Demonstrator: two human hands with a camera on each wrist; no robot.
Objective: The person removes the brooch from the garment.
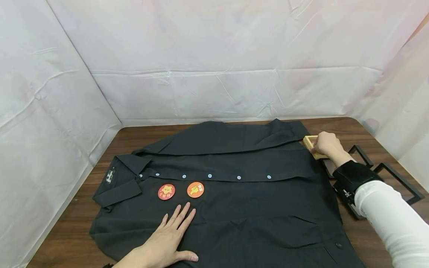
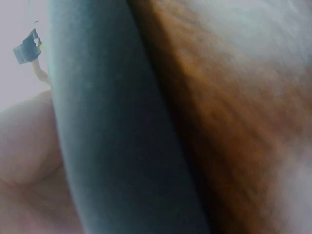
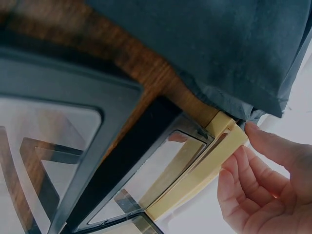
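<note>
Wrinkled white cloth sheets [image 1: 221, 48] hang behind the brown wooden table [image 1: 77, 212] and at its sides. On the table lies a big dark cloth shirt [image 1: 264, 201], spread out wide, with its collar at the left.

A long white sleeve [image 1: 388, 219] comes in from the near right. Black frames with clear panes [image 3: 119, 97] are on the table, to the right of the shirt.

The left hand [image 1: 167, 238] rests on the near left part of the shirt. Its fingers are straight and a little apart, and the thumb points to the right. The right hand [image 1: 328, 145] is at the far right, just past the shirt's edge. Its thumb and bent fingers pinch the end of a yellow four-sided frame [image 3: 204, 170], which sits close beside the shirt and next to a black frame.

Two round badges lie on the shirt, just past the left hand's fingertips: a red one [image 1: 166, 191] on the left and an orange one [image 1: 195, 189] on the right. Tiny pale buttons [image 1: 209, 175] make a row beyond them.
</note>
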